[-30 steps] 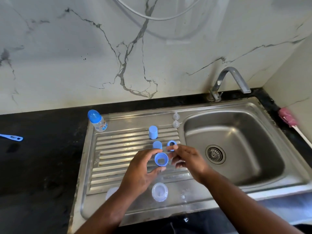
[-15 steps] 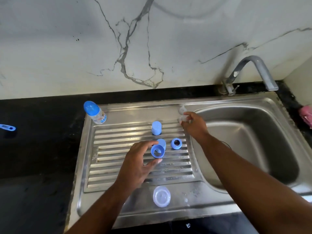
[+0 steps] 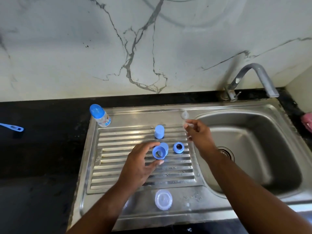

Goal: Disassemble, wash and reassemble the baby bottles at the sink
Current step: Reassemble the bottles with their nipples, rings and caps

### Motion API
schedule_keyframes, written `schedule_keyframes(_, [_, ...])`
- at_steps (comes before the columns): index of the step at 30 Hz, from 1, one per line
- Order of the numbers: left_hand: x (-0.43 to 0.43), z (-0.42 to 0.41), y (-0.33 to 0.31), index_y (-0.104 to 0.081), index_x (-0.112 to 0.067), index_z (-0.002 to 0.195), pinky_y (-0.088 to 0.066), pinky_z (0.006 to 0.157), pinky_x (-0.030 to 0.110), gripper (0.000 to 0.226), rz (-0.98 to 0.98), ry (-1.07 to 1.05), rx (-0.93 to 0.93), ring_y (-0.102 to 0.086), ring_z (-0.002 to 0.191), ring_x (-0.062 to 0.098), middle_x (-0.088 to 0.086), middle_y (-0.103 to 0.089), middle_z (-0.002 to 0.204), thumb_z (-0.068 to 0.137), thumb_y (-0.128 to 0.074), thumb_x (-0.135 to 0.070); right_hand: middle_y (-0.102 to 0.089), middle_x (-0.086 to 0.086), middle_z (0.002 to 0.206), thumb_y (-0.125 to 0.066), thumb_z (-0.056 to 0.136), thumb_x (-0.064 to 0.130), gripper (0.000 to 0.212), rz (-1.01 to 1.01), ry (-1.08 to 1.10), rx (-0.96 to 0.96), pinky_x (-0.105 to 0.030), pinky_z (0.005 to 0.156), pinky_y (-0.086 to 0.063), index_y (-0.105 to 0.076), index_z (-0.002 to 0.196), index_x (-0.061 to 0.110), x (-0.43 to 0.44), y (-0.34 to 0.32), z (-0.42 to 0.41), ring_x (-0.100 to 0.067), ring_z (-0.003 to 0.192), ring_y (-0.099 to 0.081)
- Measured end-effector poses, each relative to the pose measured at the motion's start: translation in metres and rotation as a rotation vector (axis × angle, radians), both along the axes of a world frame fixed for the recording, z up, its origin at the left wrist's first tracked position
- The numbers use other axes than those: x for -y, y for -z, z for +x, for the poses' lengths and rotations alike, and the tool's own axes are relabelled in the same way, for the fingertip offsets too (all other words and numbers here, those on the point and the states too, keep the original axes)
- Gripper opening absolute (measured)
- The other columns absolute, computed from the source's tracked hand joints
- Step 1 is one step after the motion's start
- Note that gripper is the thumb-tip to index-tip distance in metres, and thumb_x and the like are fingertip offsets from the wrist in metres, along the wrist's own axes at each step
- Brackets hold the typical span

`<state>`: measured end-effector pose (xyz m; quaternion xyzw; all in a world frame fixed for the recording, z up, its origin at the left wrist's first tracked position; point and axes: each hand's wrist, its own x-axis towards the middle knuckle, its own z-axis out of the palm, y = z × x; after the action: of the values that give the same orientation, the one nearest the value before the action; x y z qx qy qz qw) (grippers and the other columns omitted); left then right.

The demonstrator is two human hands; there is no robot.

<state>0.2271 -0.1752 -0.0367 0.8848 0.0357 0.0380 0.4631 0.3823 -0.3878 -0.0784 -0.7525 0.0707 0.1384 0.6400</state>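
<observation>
Left hand: my left hand is over the ribbed drainboard, thumb and fingers curled round a blue screw ring, whose opening faces up at me.
Right hand: my right hand is at the back right corner of the drainboard, beside the basin. Its fingertips pinch a small clear teat, which is blurred and hard to make out.
Other teat: a second clear teat stands on the steel just behind my right fingertips.
Caps: one blue cap stands upright on the ribs towards the back; another cap sits right behind the ring I hold.
Second ring: a loose blue ring lies on the ribs between my hands.
Bottles: an assembled bottle with its blue cap on stands at the back left corner of the sink; a clear bottle body stands on the front ledge, seen from above.
Tap: the tap arches over the basin's back edge.
Bench: the black bench carries a blue tool far to the left.
</observation>
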Motion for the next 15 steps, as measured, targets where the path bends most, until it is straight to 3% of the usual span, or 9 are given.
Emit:
schedule_keyframes(3, [0.003,-0.008,-0.004,-0.063,-0.027,0.129,-0.046,0.101,0.021,0.054,-0.060,-0.007,-0.008,-0.061,0.119,0.008,-0.019,-0.066,0.123,0.080,-0.086,-0.026,-0.056,-0.006,0.085,-0.062,0.100,0.019,0.031,0.172,-0.096,-0.012,-0.027,0.059,-0.050,-0.064,0.130,0.031,0.004,-0.026,-0.031,-0.014,0.068,-0.056])
schedule_keyframes(6, [0.008,-0.017,-0.007,-0.059,-0.027,0.134,-0.047,0.103,0.022,0.062,-0.099,-0.016,-0.035,-0.062,0.118,0.005,-0.019,-0.067,0.122,0.079,-0.087,-0.026,-0.058,-0.005,0.083,-0.055,0.103,0.016,0.026,0.251,-0.191,-0.004,-0.028,0.061,-0.047,-0.072,0.120,0.027,0.008,-0.050,-0.062,-0.017,0.074,-0.056])
schedule_keyframes(11, [0.015,-0.034,-0.014,-0.053,-0.029,0.138,-0.049,0.105,0.028,0.067,-0.155,0.005,-0.039,-0.064,0.118,0.007,-0.016,-0.069,0.122,0.080,-0.087,-0.022,-0.070,-0.009,0.091,-0.066,0.099,0.021,0.014,0.173,-0.348,0.125,-0.031,0.065,-0.050,-0.068,0.111,0.016,0.006,-0.075,-0.104,-0.017,0.080,-0.063])
schedule_keyframes(15, [0.019,-0.045,-0.018,-0.050,-0.034,0.139,-0.051,0.104,0.036,0.071,-0.156,0.001,-0.048,-0.064,0.117,0.007,-0.015,-0.070,0.120,0.079,-0.088,-0.028,-0.074,0.007,0.100,-0.074,0.093,0.023,0.008,0.011,-0.436,0.241,-0.030,0.075,-0.054,-0.074,0.101,0.023,0.004,-0.087,-0.125,-0.010,0.091,-0.067])
